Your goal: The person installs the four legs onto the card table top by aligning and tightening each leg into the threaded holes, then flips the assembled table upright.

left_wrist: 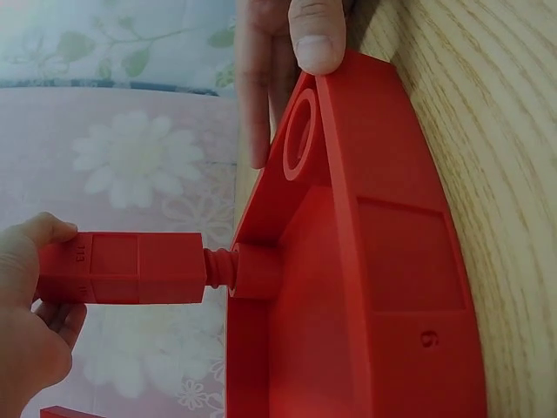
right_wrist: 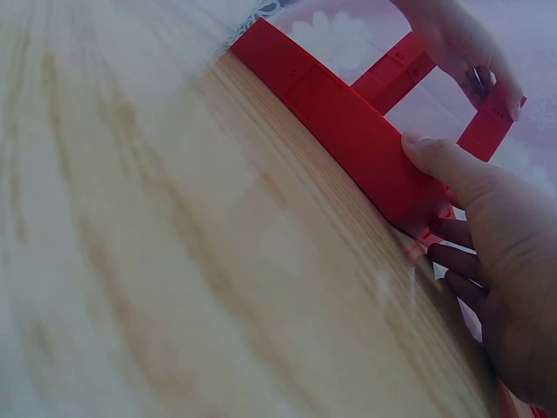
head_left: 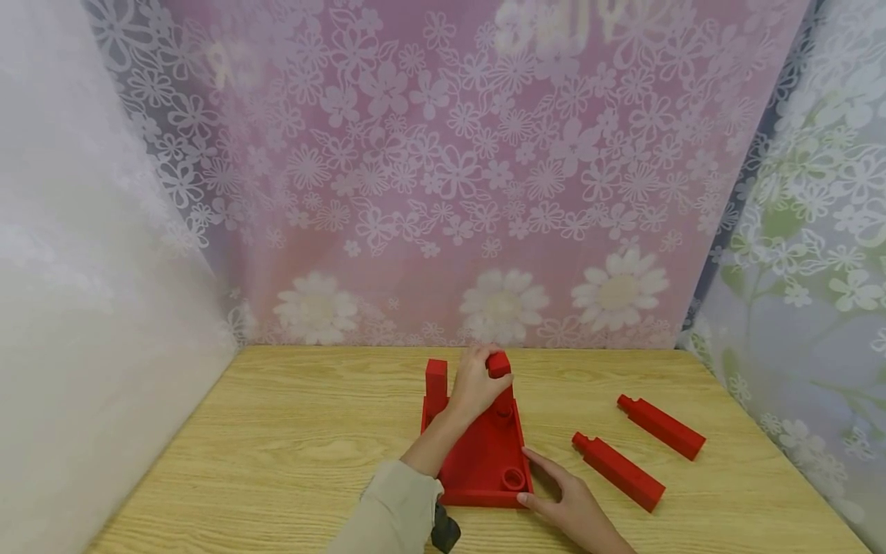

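A red plastic tabletop [head_left: 477, 459] lies underside up on the table, with raised rims and round corner sockets. My left hand [head_left: 477, 385] grips the upper end of a square red table leg [left_wrist: 165, 268] over the far right socket. Part of the leg's thread shows above that socket in the left wrist view. At the near right corner, my right hand [head_left: 571, 504] holds the tabletop between thumb and fingers, beside an empty socket [head_left: 513, 479]. Another red leg [head_left: 436, 383] stands upright at the far left corner. My left forearm hides the near left corner.
Two loose red legs, a nearer one [head_left: 621, 473] and a farther one [head_left: 663, 428], lie on the wood-grain table [head_left: 291, 438] to the right. Flower-patterned curtain [head_left: 443, 192] hangs along the back edge, with further sheets at both sides.
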Demonstrator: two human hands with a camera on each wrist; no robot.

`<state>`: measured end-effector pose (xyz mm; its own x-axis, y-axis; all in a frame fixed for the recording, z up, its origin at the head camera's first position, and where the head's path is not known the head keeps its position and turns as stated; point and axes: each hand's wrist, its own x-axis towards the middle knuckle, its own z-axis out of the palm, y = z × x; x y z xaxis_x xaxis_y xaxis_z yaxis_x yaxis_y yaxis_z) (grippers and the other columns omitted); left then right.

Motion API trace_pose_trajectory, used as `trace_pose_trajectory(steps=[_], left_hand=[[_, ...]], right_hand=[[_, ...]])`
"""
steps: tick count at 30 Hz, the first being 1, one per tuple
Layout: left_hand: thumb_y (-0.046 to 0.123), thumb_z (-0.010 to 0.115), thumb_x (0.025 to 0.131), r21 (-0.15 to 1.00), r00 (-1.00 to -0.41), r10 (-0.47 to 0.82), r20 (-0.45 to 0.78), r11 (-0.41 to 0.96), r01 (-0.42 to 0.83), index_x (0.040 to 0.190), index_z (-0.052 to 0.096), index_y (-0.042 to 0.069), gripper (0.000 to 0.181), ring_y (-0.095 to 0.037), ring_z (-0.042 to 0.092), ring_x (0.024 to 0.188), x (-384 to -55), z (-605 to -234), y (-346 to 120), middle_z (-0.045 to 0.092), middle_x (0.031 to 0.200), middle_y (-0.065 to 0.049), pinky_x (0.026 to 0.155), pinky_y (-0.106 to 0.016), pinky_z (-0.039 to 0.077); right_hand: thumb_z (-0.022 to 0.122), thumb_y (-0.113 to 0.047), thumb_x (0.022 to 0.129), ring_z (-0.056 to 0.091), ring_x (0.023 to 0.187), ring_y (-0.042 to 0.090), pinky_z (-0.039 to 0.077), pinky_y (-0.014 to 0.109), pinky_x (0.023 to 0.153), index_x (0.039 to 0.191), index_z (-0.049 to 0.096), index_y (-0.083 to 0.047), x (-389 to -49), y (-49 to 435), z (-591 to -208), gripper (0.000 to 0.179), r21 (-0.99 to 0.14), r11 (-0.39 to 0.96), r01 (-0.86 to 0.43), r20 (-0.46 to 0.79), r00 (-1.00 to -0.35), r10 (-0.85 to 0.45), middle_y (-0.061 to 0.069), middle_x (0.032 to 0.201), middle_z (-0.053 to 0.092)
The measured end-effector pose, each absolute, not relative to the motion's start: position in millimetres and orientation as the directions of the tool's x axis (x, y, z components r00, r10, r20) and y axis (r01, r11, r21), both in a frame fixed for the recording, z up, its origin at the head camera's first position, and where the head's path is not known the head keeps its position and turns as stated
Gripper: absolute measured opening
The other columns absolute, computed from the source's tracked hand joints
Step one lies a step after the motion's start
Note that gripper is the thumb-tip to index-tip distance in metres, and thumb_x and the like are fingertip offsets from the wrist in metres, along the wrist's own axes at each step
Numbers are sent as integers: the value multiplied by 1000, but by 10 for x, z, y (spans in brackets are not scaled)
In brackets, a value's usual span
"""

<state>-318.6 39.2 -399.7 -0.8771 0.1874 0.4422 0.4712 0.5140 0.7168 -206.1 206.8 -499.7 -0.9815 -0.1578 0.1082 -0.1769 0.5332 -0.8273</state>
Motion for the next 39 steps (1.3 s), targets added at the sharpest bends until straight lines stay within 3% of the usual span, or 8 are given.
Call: trace_pose_trajectory(steps=[4,21,32,39], left_hand=[[15,72,78,697,-875,192,445,539,473,114,61,5,39,-26,49,98,-3196,-4026,411,55,112,-11,69,-30,50],[15,72,78,727,-888,140,439,525,442,114,61,8,38,-24,49,96,-3161,-4113,476,54,111,-10,67,-29,50],[24,71,82,761,-889,90,449,483,433,114,60,5,38,-24,48,99,-3128,-4161,542,53,109,-9,70,-27,49],[23,73,80,841,-912,6,411,384,381,110,50,7,41,-19,47,86,-3137,-4187,566,49,97,-2,69,-27,45]], right_hand=[[72,-46,74,40,124,29,31,51,98,134,49,-20,-2058,2069,-5001,70,-823,538,-181,114,-981,-156,6,131,50],[72,-45,74,40,124,30,31,52,97,134,48,-18,-2067,2073,-4995,70,-827,532,-182,108,-980,-167,7,131,50],[72,-45,75,40,123,31,31,54,97,134,49,-17,-2065,2077,-5006,70,-813,549,-193,119,-979,-168,8,131,50],[72,-47,74,39,123,32,30,55,97,134,49,-16,-2067,2068,-4988,71,-809,556,-189,115,-980,-164,9,131,50]])
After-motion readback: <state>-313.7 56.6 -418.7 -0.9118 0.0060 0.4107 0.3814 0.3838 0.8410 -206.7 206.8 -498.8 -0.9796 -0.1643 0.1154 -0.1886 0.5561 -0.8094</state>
